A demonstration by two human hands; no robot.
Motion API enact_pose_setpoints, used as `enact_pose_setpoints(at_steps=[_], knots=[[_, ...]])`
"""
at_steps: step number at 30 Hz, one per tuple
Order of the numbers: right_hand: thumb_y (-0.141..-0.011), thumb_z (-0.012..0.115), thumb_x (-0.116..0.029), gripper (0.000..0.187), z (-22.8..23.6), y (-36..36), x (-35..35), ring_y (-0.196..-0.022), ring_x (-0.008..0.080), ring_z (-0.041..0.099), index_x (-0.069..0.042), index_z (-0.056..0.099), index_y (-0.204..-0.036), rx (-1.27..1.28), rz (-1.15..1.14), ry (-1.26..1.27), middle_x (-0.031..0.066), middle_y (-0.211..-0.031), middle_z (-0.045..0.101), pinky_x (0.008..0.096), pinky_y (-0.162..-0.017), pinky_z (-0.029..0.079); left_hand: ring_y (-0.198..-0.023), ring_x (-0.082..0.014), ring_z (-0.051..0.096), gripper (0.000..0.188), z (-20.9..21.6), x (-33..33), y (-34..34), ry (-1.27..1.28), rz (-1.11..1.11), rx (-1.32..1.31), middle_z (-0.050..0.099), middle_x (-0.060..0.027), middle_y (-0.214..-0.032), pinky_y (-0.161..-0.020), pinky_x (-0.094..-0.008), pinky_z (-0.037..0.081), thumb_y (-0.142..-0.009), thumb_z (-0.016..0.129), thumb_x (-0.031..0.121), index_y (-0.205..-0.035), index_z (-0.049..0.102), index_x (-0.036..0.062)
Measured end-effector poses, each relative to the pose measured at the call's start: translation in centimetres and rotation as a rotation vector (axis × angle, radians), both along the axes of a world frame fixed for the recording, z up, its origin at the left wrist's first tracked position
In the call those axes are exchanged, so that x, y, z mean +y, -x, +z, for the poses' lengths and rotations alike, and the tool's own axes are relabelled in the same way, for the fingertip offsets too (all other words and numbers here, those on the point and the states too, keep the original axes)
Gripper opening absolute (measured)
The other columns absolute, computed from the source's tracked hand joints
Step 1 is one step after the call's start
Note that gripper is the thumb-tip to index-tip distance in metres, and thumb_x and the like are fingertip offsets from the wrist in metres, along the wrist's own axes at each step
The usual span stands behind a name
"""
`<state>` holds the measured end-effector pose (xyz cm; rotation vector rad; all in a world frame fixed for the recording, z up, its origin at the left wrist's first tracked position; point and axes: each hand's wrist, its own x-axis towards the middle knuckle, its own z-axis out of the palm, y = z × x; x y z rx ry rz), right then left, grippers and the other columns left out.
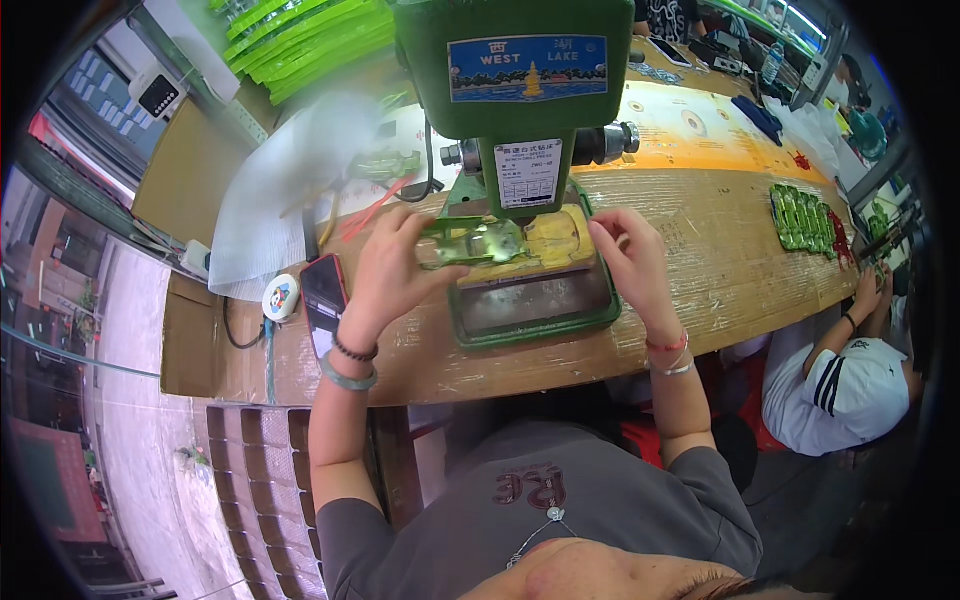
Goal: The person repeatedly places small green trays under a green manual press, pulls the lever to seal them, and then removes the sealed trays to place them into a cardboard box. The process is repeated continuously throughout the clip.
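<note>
Holding one green piece (478,242) at one yellow block (562,240): left hand (392,268).

My left hand (395,270) grips a green see-through piece (450,242) at the yellow block (560,238), under the green drill press (520,125). My right hand (637,262), fingers curled, at the block's right end; contact unclear. Phone (323,285) left of me, green parts (800,220) lined up right, co-worker in white (850,390) beyond.
</note>
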<state>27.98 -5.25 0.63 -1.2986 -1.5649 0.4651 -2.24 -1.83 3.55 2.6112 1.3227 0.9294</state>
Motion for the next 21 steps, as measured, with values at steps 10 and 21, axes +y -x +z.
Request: enact_pose_setpoints(at_steps=[10, 21], knots=[[-0.087, 0.068, -0.023, 0.024, 2.0, 1.5, 2.9, -0.086, 0.0339, 0.062, 0.0, 0.064, -0.081, -0.728, 0.014, -0.014, 0.0165, -0.082, 0.062, 0.044, -0.074, 0.051, -0.125, -0.0378, 0.049, 0.08, -2.6, 0.5, -3.8, 0.22, -0.141, -0.163, 0.051, -0.022, -0.132, -0.103, -0.0434, 0.045, -0.074, 0.083, 0.035, -0.135, 0.047, -0.0008], [-0.084, 0.067, -0.017, 0.019, 2.5, 0.8, 3.3, -0.072, 0.0351, 0.063, 0.0, 0.061, -0.078, -0.608, 0.093, 0.159, 0.0175, -0.072, 0.064, 0.044, -0.068, 0.049, -0.142, -0.0432, 0.029, 0.097, -4.6, 1.4, -3.5, 0.251, -0.226, -0.197, 0.038, -0.0271, -0.146, -0.116, -0.0468, 0.03, -0.077, 0.081, 0.036, -0.148, 0.029, -0.0037]])
